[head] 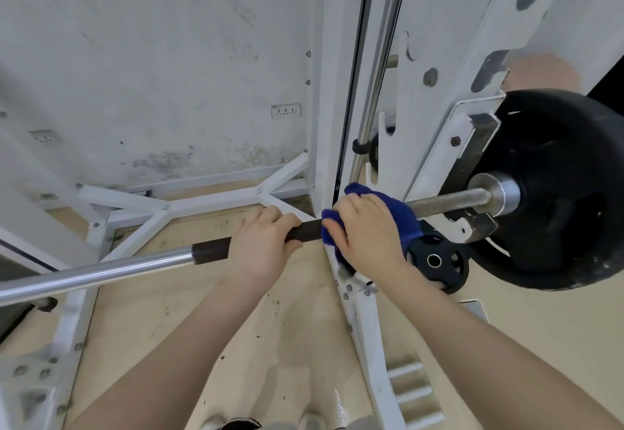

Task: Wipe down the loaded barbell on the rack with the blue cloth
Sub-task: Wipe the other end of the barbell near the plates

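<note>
Blue cloth (401, 217) wrapped round bar (101, 272) in my right hand (369, 233); left hand (261, 244) grips bar, steadying; I'd squeeze firmly, sliding along knurling.

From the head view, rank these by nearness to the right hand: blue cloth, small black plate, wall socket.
From the right hand:
1. Blue cloth, gripped under it on the barbell.
2. Small black plate, just below and right.
3. Wall socket, up left on the wall.

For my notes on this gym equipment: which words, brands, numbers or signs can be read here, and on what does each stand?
No text can be read in this picture.
Large black plate: no legible marking shows.
Small black plate: any raised lettering is too blurred to read.
Wall sockets: no readable label.
</note>
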`<action>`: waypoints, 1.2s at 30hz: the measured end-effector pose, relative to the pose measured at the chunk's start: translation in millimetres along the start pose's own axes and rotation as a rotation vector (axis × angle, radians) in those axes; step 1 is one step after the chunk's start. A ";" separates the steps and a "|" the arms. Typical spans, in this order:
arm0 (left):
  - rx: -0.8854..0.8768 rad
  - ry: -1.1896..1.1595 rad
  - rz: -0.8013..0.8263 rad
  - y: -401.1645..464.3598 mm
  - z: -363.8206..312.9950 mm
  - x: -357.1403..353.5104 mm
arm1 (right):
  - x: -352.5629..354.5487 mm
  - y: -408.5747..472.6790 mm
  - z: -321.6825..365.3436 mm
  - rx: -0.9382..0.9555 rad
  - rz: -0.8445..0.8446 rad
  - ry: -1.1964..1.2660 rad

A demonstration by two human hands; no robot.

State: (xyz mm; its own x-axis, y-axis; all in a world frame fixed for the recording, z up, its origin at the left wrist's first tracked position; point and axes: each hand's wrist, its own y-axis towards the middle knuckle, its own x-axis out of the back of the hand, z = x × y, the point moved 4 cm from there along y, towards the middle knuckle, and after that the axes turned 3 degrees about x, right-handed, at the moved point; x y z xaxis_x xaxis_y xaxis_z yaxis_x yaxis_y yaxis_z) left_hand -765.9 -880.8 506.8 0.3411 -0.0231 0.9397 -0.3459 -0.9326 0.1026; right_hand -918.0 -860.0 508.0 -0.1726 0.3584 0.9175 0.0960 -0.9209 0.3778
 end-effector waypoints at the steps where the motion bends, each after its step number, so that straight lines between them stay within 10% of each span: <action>1: 0.002 -0.004 0.005 0.2 0.0 0.3 | -2.9 1.2 -8.0 0.058 0.020 -0.008; 7: -0.004 -0.057 -0.044 -2.3 2.2 -1.5 | -3.5 -2.8 -77.7 -0.317 0.067 -0.185; 16: -0.066 -0.085 -0.015 -2.4 5.8 2.7 | -13.6 8.9 16.5 -0.070 0.045 -0.120; 23: -0.025 -0.166 -0.058 -23.2 54.8 36.7 | -12.2 21.8 21.7 -0.299 -0.032 -0.103; 30: -0.072 -0.058 0.036 -30.9 106.8 55.8 | -30.3 36.5 124.8 0.044 0.088 -0.120; 36: -0.103 -0.052 0.044 -39.8 139.4 63.3 | -21.7 32.2 94.3 -0.285 0.075 -0.094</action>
State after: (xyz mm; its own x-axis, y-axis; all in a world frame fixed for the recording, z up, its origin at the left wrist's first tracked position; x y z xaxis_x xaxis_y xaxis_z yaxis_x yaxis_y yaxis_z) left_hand -608.6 -895.4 516.8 0.3676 -0.0841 0.9262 -0.4483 -0.8886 0.0973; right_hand -818.8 -883.0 512.0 -0.0832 0.2882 0.9540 -0.1765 -0.9464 0.2705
